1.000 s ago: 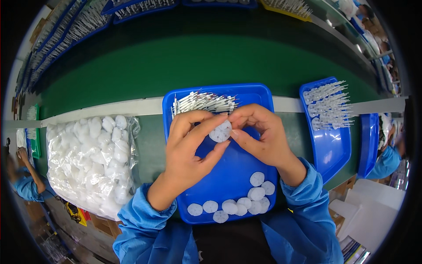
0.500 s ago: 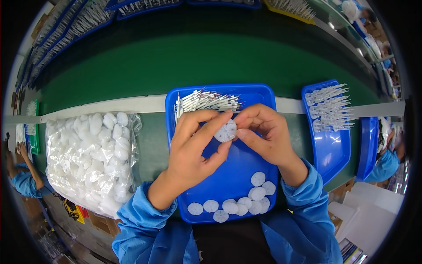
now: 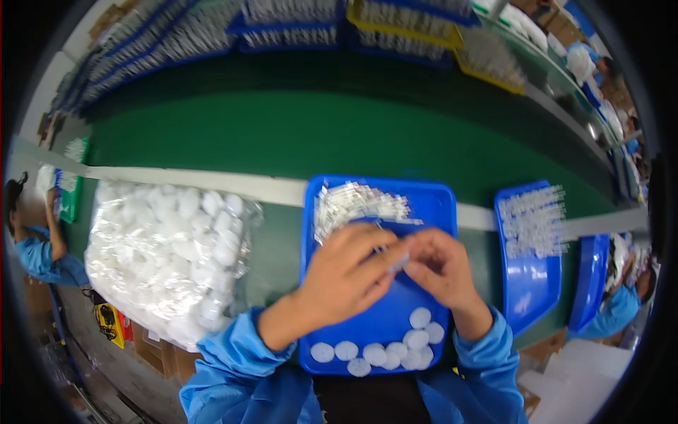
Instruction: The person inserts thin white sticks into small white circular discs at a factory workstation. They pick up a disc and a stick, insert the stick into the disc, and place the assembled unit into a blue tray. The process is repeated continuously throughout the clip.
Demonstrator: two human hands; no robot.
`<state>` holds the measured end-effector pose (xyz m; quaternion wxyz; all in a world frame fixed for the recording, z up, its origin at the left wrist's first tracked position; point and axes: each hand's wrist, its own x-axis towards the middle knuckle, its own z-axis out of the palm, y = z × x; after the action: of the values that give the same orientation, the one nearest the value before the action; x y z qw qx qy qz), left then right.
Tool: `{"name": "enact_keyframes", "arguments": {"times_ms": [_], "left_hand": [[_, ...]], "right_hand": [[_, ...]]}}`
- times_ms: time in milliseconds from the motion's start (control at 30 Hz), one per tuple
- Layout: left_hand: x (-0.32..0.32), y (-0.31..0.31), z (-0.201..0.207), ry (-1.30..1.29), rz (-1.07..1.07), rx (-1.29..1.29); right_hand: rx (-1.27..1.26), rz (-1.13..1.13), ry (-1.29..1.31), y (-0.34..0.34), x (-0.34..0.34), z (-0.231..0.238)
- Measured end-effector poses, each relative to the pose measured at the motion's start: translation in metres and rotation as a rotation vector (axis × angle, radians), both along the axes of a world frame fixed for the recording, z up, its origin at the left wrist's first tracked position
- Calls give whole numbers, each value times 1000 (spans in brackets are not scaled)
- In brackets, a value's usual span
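Above the blue tray (image 3: 381, 304), my left hand (image 3: 346, 275) and my right hand (image 3: 445, 272) meet with fingertips pinched together. Between them is a white round disc (image 3: 399, 263), now tilted and mostly covered by my fingers; motion smears the detail. Several similar white discs (image 3: 374, 353) with small marks lie along the tray's near edge, some overlapping. A pile of thin white sticks (image 3: 360, 205) rests at the tray's far side, just beyond my left hand.
A clear plastic bag of white rounded pieces (image 3: 166, 254) lies left of the tray. Rightward stands another blue tray (image 3: 526, 290) with rows of white parts (image 3: 533, 219). Stacked blue and yellow trays line the far edge. Co-workers' blue sleeves (image 3: 39, 258) show at both sides.
The view has shifted, so the bench sits lower and more trays show at the back. The disc has turned from facing me to nearly edge-on, and my fingers have closed in around it.
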<state>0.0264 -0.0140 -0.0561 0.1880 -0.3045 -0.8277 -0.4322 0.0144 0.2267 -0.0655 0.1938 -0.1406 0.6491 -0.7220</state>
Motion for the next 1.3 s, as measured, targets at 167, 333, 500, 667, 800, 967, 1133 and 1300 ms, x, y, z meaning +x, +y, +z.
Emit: {"name": "enact_keyframes", "arguments": {"times_ms": [167, 333, 500, 667, 800, 967, 1133, 1300], "left_hand": [[21, -6, 24, -137, 66, -70], [36, -16, 5, -290, 26, -157], [40, -15, -6, -254, -2, -248], [33, -11, 2, -215, -14, -320], [27, -8, 10, -237, -32, -406], [28, 4, 4, -179, -7, -373], [43, -4, 16, -191, 37, -393], [56, -37, -2, -97, 48, -435]], "right_hand": [[209, -86, 198, -5, 16, 10], [868, -14, 886, -8, 20, 18], [865, -18, 849, -9, 25, 15], [806, 22, 845, 0, 24, 16], [831, 85, 935, -1, 21, 14], [920, 18, 984, -2, 32, 6], [879, -207, 955, 25, 46, 23], [810, -825, 590, 143, 76, 41]]}}
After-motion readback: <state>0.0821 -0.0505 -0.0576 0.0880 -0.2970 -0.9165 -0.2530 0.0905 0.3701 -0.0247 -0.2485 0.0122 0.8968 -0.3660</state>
